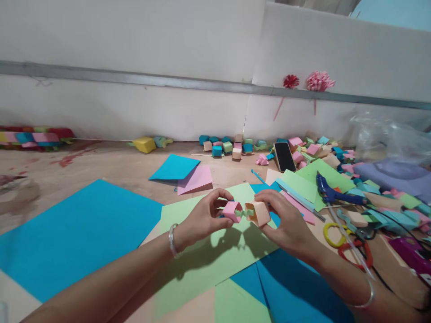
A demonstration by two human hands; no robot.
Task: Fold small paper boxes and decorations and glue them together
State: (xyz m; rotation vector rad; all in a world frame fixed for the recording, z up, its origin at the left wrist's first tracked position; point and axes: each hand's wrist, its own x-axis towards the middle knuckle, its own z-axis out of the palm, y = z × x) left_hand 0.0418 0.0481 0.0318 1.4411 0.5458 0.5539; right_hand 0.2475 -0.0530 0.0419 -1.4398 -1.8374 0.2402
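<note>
My left hand (pixel 210 215) pinches a small pink paper box (pixel 232 211) between thumb and fingers. Facing it, my right hand (pixel 284 220) grips a peach paper box (pixel 261 213) whose open side turns toward the pink one. Pale green paper pieces (pixel 247 212) show between the two boxes; whether they join them I cannot tell. Both boxes are held above a light green paper sheet (pixel 195 260), where the hands' shadows fall. Blue paper sheets (pixel 84 233) lie to the left of it and beneath its right side.
On the right are a blue glue gun (pixel 340 194), scissors (pixel 353 246) with yellow and orange handles, and heaped paper scraps (pixel 387 202). A phone (pixel 284 156) and several small paper boxes (pixel 217 151) sit near the wall. Folded blue paper (pixel 175 167) lies ahead.
</note>
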